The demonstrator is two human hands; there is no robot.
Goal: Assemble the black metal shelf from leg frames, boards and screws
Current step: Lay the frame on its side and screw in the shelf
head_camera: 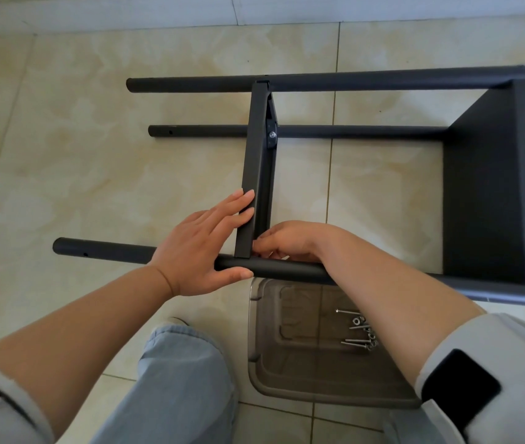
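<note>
Head view is showing the left hand (202,243) with its fingers (238,203) lying straight against the left face of the middle board (254,161), while its thumb is stretching along the near leg tube (110,251) just below the board's lower end. Right hand (282,241) is reaching over that same tube, its fingers curling in at the joint where the board is meeting the tube; whether they are pinching a screw there cannot be told, since the spot is hidden by the hand. Both hands are sitting on either side of the board's near end, touching it.

Outward from them, the shelf is lying on its side on the tiled floor (94,155), its leg tubes running left to right. A far tube (351,80) is carrying the board's upper end, and a corner bracket (271,134) with a screw head is showing beside another tube (210,131). At right, an end board (488,187) is standing between the tubes. Below the right forearm, a clear plastic tray (286,379) is holding loose screws (359,331) and washers.
</note>
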